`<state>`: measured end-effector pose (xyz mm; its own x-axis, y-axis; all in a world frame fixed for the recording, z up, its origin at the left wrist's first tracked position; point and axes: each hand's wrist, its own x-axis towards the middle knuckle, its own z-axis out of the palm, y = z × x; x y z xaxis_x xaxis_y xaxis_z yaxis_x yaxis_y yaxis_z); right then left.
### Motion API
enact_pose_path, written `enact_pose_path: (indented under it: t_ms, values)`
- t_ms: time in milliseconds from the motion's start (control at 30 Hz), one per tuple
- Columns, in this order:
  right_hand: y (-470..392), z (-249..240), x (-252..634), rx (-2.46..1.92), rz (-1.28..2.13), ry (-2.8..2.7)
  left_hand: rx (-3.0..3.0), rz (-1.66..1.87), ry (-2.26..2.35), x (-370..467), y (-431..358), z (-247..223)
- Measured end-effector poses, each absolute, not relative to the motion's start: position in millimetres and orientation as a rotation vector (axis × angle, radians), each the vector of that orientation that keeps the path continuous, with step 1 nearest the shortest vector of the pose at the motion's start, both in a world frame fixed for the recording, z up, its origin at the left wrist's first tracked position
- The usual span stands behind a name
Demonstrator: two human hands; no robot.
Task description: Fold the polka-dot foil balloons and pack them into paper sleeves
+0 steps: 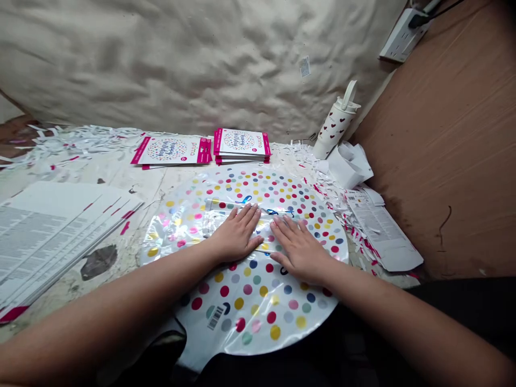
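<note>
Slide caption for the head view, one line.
Left hand and right hand spread flat over a polka-dotted balloon, with pink-edged packs stacked behind it.

Two hands (241, 234), at least one dotted balloon (258, 290). Two piles of pink-edged packets (242, 143); one bottle (335, 128), one power strip (404, 36).

The flat foil balloon (253, 290) was white, scattered with dots of red, pink, yellow, navy, grey and pale green, and I saw bright blue in the ribbon (246, 199) on it. The packets (242, 143) beyond were white edged in magenta, printed with many-coloured dots around blue lettering. Dark red hearts speckled the cream bottle (335, 128). The backdrop (181, 64) was beige, the side panel (447, 140) reddish brown.
</note>
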<state>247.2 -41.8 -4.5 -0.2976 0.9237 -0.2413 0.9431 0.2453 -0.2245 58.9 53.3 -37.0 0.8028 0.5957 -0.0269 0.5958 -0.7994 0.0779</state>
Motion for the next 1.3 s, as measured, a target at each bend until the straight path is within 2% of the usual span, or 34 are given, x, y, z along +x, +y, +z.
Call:
enact_pose_path:
  t_ms: [200, 300, 367, 467, 600, 700, 767, 833, 967, 1033, 1100, 1167, 1233, 1300]
  values:
    - [-26, -25, 262, 2.106, -0.48, 2.242, 2.818, -0.015, 1.115, 61, 49, -34]
    - [-44, -30, 268, 2.238, -0.255, 2.284, 2.787, -0.007, 1.169, 61, 49, -37]
    - [-56, -26, 265, 2.056, 0.04, 2.536, 2.784, -0.004, 1.163, 61, 52, -38]
    - [-58, -16, 254, 1.556, 0.451, 2.812, 2.792, -0.005, 1.145, 61, 53, -36]
    - [-46, -9, 240, 1.548, 0.627, 2.687, 2.894, 0.153, 1.052, 58, 31, -23]
    - [-50, -4, 234, 1.506, 0.69, 2.848, 2.939, 0.17, 0.92, 51, 3, -16]
    - [-60, -4, 234, 1.364, 0.677, 3.12, 2.892, 0.059, 0.97, 44, -8, -18]
    - [-71, -10, 239, 1.41, 0.552, 3.344, 2.822, 0.042, 1.031, 32, -9, -22]
    - [-82, -33, 259, 2.268, -0.032, 3.088, 2.726, 0.202, 0.737, 9, -2, -27]
    - [-80, -41, 265, 2.301, -0.197, 2.986, 2.712, 0.126, 0.514, 4, -2, -23]
    - [-75, -43, 266, 1.959, -0.139, 3.166, 2.706, 0.0, 0.338, 5, -3, -18]
    - [-71, -39, 264, 1.399, -0.04, 3.362, 2.706, -0.039, 0.216, 5, -6, -15]
    - [-68, -34, 260, 0.943, -0.058, 3.419, 2.72, 0.068, 0.181, 1, -11, -17]
    - [-66, -30, 258, 0.817, -0.25, 3.398, 2.701, 0.266, 0.244, -6, -17, -21]
